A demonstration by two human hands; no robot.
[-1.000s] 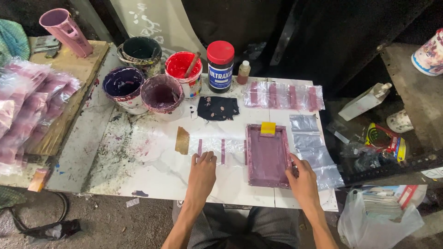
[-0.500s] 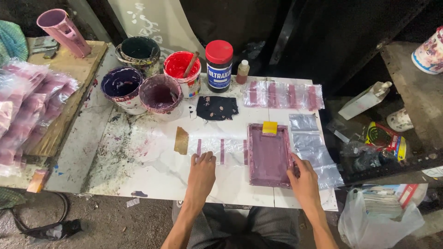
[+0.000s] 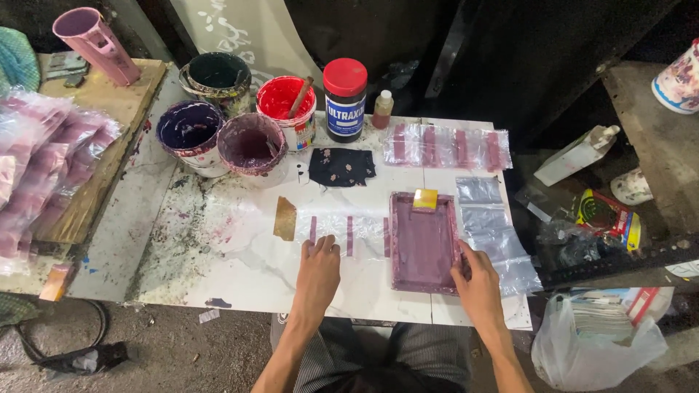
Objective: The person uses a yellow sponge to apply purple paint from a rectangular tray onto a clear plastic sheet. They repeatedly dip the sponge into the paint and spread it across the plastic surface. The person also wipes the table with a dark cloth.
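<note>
A purple-stained printing frame [image 3: 424,241] lies flat on the white table [image 3: 240,276], with a small yellow squeegee [image 3: 425,199] resting at its far end. My right hand [image 3: 477,280] grips the frame's near right corner. My left hand [image 3: 319,271] presses flat on a clear plastic bag [image 3: 342,227] with purple stripes, just left of the frame. A brown card [image 3: 285,218] lies at the bag's left end.
Paint buckets stand at the back: purple [image 3: 188,131], mauve [image 3: 251,145], red [image 3: 288,105], dark green [image 3: 215,76]. A red-lidded jar [image 3: 345,98] and small bottle [image 3: 382,109] are beside them. Printed bags [image 3: 445,145], blank bags [image 3: 495,233], a dark rag [image 3: 341,166], a bag stack [image 3: 40,167].
My right hand has slid slightly down the frame's right edge toward its near corner. My left hand stays on the striped bag. The frame has barely moved.
</note>
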